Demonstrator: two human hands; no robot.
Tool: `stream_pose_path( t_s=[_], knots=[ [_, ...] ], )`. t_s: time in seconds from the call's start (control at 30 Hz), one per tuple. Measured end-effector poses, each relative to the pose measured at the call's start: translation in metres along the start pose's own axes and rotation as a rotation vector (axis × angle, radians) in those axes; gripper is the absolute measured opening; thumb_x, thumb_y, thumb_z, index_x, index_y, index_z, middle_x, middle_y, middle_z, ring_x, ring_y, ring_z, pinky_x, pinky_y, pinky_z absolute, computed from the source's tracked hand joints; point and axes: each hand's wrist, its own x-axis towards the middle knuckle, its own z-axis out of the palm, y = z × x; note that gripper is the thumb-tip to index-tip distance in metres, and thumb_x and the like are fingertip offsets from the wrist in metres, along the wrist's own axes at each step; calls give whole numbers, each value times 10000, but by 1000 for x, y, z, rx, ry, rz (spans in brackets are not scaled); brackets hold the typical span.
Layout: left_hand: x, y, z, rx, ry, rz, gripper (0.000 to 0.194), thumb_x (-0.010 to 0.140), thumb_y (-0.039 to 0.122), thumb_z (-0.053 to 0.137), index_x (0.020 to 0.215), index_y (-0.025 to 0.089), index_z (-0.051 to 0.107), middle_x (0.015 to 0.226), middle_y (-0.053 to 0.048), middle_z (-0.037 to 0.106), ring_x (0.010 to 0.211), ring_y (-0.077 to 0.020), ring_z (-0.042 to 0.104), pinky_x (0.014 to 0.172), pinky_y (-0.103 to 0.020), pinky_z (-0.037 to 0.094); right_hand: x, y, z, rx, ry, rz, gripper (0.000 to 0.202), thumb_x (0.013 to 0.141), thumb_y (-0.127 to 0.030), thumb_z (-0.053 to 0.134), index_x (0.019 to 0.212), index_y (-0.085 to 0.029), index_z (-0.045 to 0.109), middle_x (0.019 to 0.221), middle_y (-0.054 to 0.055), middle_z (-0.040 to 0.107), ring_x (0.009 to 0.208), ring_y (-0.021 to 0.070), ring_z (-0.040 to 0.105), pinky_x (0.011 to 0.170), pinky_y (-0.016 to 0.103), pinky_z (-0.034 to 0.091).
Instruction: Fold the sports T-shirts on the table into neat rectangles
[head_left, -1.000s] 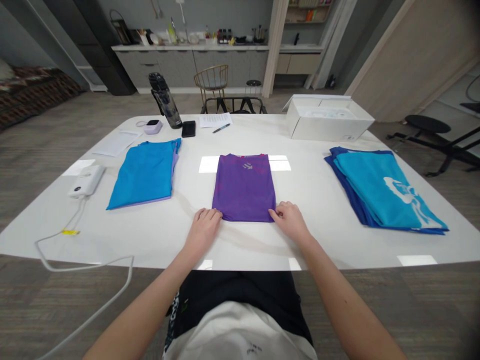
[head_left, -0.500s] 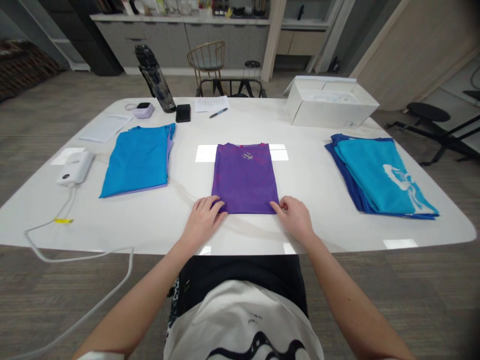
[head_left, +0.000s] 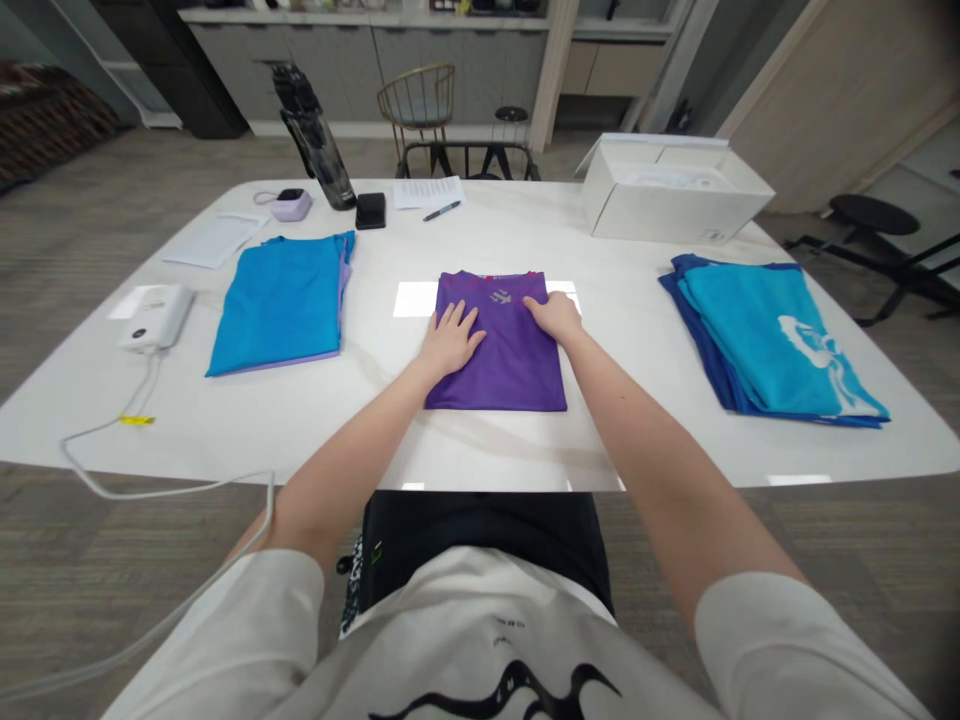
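An open strip of tabletop (head_left: 379, 350) separates the folded purple shirt (head_left: 499, 375) from the blue shirt (head_left: 281, 305); a wider one reaches to the folded stack (head_left: 780, 335) on the right. Beyond, a lane leads forward to the pen (head_left: 442, 211), between the tall bottle (head_left: 316, 140) and white box (head_left: 667, 212). A cable (head_left: 169, 493) crosses the near left edge.

Both arms (head_left: 352, 435) stretch forward: left grip (head_left: 448, 345) palm down, fingers (head_left: 452, 316) spread; right grip (head_left: 556, 318) turned inward, fingers curled, thumb (head_left: 534, 308) pointing across.
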Motion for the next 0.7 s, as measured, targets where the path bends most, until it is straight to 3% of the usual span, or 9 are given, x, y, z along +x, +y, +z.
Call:
stream_pose_path(
  t_s=[0.17,0.3,0.37,0.47,0.53,0.6,0.7],
  knots=[
    [0,0,10,40,5,0,658,1028,542,294,1586,197,354,1669,-107,268,1551,-314,198,1255,-547,122,0,4,5,81,-23,-43,465,817,-528,703,1053,-128,733,1105,192,731,1062,339,690,917,435,535],
    [-1,7,10,52,11,-2,674,1027,556,272,1588,192,350,1668,-108,270,1553,-301,199,1257,-537,113,2,19,7,284,19,-196,254,814,-342,695,999,-176,741,1052,105,757,1034,281,699,966,409,521],
    [0,14,10,52,12,-4,670,1027,557,269,1588,200,352,1668,-105,270,1553,-295,200,1257,-544,108,2,22,4,437,-8,-232,293,787,-253,697,1071,-183,722,1057,77,760,998,248,704,968,402,527],
    [3,25,13,37,16,-14,650,1026,564,272,1582,239,362,1666,-96,277,1549,-307,211,1239,-612,89,0,25,-3,697,-168,-161,460,736,-134,685,1193,-181,660,1017,57,766,884,206,717,889,377,571],
    [4,30,16,20,26,-25,630,1024,566,290,1570,264,381,1663,-95,286,1541,-321,231,1220,-656,100,-1,27,-7,778,-247,-57,432,708,-79,660,1133,-159,667,934,51,768,806,195,718,805,341,591],
    [5,32,19,0,57,-28,594,1023,539,334,1541,264,427,1660,-104,295,1529,-329,261,1213,-657,144,-1,31,-10,751,-232,40,313,688,-59,650,988,-138,689,824,46,753,738,197,709,728,312,592],
    [10,33,20,-52,190,-59,507,1021,431,399,1464,212,513,1641,-142,323,1498,-314,333,1215,-562,259,3,42,-15,662,-136,120,177,688,-74,670,856,-129,682,690,31,700,663,197,682,645,292,571]
  ],
)
